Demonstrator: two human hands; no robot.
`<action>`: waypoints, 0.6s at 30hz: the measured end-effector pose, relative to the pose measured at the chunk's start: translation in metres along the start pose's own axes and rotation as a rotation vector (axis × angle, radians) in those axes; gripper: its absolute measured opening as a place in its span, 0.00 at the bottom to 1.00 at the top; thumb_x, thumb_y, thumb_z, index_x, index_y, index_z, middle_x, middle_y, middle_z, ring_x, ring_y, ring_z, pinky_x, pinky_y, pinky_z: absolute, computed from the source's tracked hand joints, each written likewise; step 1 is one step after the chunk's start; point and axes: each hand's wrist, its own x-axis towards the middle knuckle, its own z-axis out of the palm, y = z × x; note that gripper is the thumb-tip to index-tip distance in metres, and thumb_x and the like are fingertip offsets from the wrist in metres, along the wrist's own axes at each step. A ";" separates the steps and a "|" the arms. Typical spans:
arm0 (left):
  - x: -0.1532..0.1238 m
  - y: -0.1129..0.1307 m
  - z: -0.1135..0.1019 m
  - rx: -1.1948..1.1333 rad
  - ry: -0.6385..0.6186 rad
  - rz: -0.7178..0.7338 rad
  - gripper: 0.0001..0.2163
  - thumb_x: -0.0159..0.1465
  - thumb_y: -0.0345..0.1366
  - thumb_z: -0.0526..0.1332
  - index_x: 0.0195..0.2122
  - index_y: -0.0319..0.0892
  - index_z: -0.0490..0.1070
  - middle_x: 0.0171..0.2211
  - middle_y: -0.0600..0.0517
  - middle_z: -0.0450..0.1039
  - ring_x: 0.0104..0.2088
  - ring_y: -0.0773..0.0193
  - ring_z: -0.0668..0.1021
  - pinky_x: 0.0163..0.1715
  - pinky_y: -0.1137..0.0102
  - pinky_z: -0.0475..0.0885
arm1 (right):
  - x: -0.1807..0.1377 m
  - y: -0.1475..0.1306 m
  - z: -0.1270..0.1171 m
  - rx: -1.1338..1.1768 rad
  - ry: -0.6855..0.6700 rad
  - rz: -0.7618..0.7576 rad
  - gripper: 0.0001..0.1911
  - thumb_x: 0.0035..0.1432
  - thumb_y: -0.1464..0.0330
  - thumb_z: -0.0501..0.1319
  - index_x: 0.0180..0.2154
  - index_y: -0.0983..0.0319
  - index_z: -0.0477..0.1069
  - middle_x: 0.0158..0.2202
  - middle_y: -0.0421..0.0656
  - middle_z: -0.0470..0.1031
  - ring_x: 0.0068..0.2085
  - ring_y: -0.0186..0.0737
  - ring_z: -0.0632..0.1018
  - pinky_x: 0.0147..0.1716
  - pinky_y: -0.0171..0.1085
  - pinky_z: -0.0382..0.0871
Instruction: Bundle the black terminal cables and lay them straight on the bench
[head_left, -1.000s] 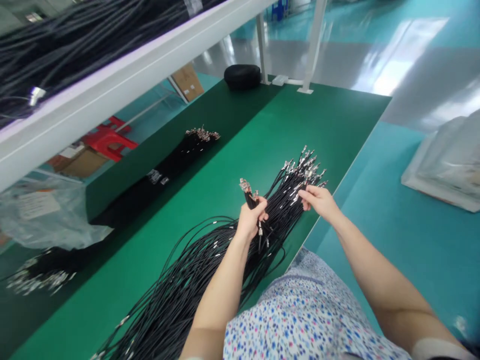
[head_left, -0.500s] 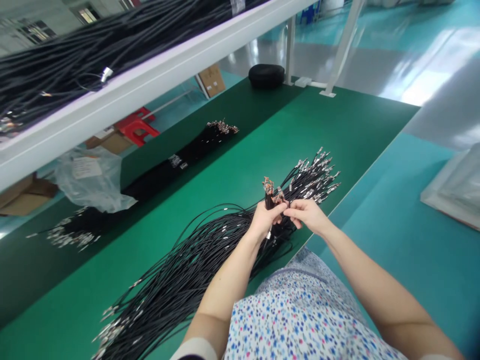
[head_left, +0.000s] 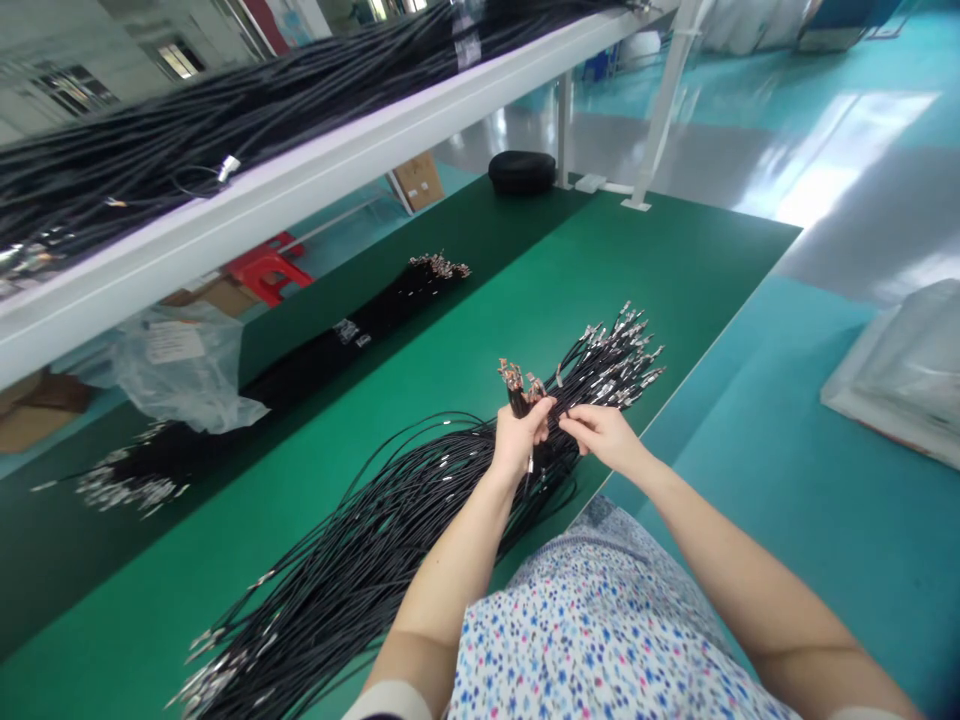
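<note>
My left hand (head_left: 516, 440) is closed around a bunch of black cables (head_left: 517, 402), their copper-coloured terminal ends pointing up above the thumb. Just to its right, a small gap away, my right hand (head_left: 604, 432) has thumb and forefinger pinched together; whatever is between them is too small to make out. Beneath both hands lies a large loose bundle of black cables (head_left: 405, 515). Its silvery terminals fan out at the upper right, and more tips show at the lower left. The hands hide the middle of this bundle.
A second cable bundle (head_left: 300, 365) lies along the back of the green table (head_left: 720, 255), partly under a clear plastic bag (head_left: 180, 365). A white-edged shelf (head_left: 315, 185) carrying more cables crosses above. At the far end sit a black case (head_left: 523, 172) and a white post (head_left: 664, 110).
My right fingers have come slightly away from the left hand, which has shifted a little left with its cables. The whole view has also turned slightly.
</note>
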 end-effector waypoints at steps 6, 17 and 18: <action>0.000 -0.006 0.000 0.007 -0.022 -0.021 0.17 0.50 0.44 0.64 0.31 0.33 0.71 0.14 0.58 0.59 0.12 0.76 0.60 0.14 0.75 0.57 | 0.001 -0.002 0.003 -0.011 0.075 0.034 0.13 0.55 0.64 0.54 0.21 0.62 0.61 0.12 0.34 0.62 0.15 0.29 0.66 0.19 0.29 0.58; 0.004 -0.004 0.000 0.123 -0.131 -0.048 0.16 0.51 0.45 0.62 0.30 0.34 0.71 0.10 0.59 0.55 0.12 0.74 0.60 0.17 0.75 0.59 | 0.002 0.002 0.003 0.063 0.043 0.090 0.12 0.53 0.63 0.55 0.22 0.62 0.63 0.10 0.34 0.63 0.14 0.29 0.65 0.17 0.28 0.57; 0.005 -0.004 0.000 0.135 -0.116 -0.039 0.16 0.52 0.45 0.62 0.29 0.34 0.71 0.10 0.59 0.56 0.13 0.74 0.61 0.18 0.75 0.59 | 0.002 0.002 0.003 0.079 0.054 0.098 0.12 0.53 0.63 0.55 0.22 0.62 0.64 0.10 0.34 0.63 0.14 0.29 0.65 0.18 0.28 0.58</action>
